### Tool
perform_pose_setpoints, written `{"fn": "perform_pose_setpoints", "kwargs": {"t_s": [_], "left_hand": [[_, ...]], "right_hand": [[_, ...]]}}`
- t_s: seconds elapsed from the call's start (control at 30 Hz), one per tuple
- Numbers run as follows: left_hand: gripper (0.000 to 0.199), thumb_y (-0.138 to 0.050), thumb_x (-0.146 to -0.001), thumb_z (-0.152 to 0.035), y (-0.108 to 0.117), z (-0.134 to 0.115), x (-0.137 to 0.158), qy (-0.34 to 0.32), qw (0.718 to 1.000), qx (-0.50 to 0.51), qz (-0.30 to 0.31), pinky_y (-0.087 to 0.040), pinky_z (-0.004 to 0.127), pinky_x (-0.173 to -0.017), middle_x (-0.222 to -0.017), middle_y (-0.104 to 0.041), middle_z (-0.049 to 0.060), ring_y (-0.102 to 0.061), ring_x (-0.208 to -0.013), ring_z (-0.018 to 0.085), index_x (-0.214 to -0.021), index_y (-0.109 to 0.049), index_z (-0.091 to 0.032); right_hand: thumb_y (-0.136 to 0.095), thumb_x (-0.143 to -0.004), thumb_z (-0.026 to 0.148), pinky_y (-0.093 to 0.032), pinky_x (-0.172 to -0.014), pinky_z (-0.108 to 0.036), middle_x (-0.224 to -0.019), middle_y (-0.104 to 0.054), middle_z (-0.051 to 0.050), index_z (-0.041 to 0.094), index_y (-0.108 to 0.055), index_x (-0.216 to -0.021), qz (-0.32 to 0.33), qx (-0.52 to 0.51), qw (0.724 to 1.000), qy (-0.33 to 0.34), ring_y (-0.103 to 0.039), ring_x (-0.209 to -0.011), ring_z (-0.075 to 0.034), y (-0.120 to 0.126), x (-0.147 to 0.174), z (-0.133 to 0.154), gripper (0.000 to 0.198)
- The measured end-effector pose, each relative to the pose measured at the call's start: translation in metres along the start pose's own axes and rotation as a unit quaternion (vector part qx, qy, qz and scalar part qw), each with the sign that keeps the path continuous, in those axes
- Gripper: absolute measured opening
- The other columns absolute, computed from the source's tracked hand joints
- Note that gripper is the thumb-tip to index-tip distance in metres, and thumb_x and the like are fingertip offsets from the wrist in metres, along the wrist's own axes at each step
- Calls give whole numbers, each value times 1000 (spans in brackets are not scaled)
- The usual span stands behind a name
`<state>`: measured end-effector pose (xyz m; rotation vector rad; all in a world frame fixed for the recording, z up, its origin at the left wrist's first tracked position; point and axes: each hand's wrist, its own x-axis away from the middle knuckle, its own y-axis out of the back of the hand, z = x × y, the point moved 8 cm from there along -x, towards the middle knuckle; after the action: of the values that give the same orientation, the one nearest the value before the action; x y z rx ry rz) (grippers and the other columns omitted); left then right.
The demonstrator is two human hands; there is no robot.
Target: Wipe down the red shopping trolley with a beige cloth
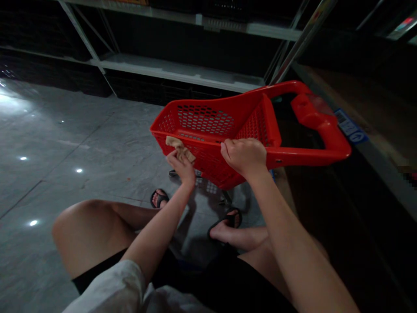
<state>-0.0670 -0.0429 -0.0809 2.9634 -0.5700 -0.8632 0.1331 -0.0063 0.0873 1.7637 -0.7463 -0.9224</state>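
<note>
A red plastic shopping cart (208, 150) with perforated walls stands before my knees, its looped handle pointing right. My left hand (183, 167) is closed on a crumpled tan cloth (177, 145), which lies against the outside of the cart's near wall, toward its left end. My right hand (246, 155) is wrapped over the near top rim, close to where the handle begins. The part of the basket floor behind the near wall is hidden.
Metal shelving (182, 71) runs along the back, with dark crates on it. At right is a ledge bearing a blue label (351, 127). My sandalled feet (226, 224) rest on the grey floor (65, 161) near the cart's wheels.
</note>
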Motion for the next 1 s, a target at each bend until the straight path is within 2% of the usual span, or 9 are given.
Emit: {"fn": "perform_pose_setpoints", "kwargs": {"t_s": [0.13, 0.23, 0.33, 0.43, 0.53, 0.67, 0.73, 0.83, 1.0], "left_hand": [[17, -49, -96, -13, -25, -47, 92, -57, 990, 41, 123, -50, 44, -97, -106, -51, 7, -55, -104, 23, -108, -45, -25], [23, -47, -90, -5, -36, -67, 112, -102, 969, 70, 212, -52, 41, -91, -104, -55, 7, -57, -101, 22, -103, -49, -25], [24, -47, -87, -5, -27, -46, 67, -110, 970, 69, 204, -50, 40, -92, -101, -55, 6, -56, -99, 22, -102, -51, -23], [19, -49, -86, -6, 4, 10, -22, -27, 996, 9, 80, -46, 41, -100, -99, -52, 5, -53, -101, 22, -96, -48, -23], [24, -50, -83, -3, 35, 53, -98, 62, 997, -43, -30, -41, 45, -109, -109, -50, 7, -51, -112, 24, -96, -44, -22], [26, -49, -83, -1, 34, 52, -124, 74, 996, -49, -18, -37, 47, -116, -114, -50, 9, -49, -122, 25, -97, -42, -23], [27, -49, -83, -2, 22, 40, -97, 71, 997, -31, -10, -37, 47, -116, -113, -49, 9, -49, -121, 25, -98, -41, -23], [23, -50, -87, -7, -4, 13, -19, 65, 997, 18, 34, -40, 47, -112, -111, -49, 9, -50, -117, 25, -100, -40, -23], [22, -57, -86, -9, -54, -68, 124, 3, 952, 140, 270, -52, 37, -94, -103, -54, 5, -57, -99, 21, -101, -50, -23]], "right_hand": [[-26, -105, 32, -31, -69, -34, -88, -80, -17, 13, -76, -98, 3, 7, 1000, 5, -69, -77, -25, 0, 2, -2, 54], [-28, -105, 31, -31, -69, -34, -87, -80, -17, 14, -76, -96, 1, 12, 1000, 4, -69, -77, -24, -1, 5, -6, 52], [-28, -105, 32, -31, -70, -35, -87, -80, -17, 14, -76, -95, -2, 9, 1000, 5, -69, -76, -24, -2, 6, -9, 52], [-28, -104, 32, -32, -70, -35, -87, -80, -17, 14, -77, -97, -6, 2, 1000, 6, -69, -75, -25, -2, 6, -9, 52], [-28, -104, 31, -32, -71, -35, -87, -79, -17, 14, -78, -97, -10, -5, 1000, 6, -69, -76, -25, -2, 5, -8, 54], [-27, -105, 31, -32, -70, -35, -84, -79, -18, 13, -79, -96, -14, -1, 1000, 4, -69, -75, -26, -3, 4, -7, 55], [-27, -105, 30, -31, -69, -35, -84, -79, -18, 13, -78, -94, -15, 6, 1000, 4, -70, -75, -26, -3, 4, -7, 54], [-27, -105, 30, -30, -68, -35, -85, -79, -18, 13, -77, -94, -11, 15, 1000, 6, -71, -75, -25, -2, 3, -5, 54], [-29, -105, 30, -31, -69, -35, -87, -79, -18, 12, -77, -96, 1, 21, 1000, -4, -70, -75, -25, -1, 1, -5, 52]]}}
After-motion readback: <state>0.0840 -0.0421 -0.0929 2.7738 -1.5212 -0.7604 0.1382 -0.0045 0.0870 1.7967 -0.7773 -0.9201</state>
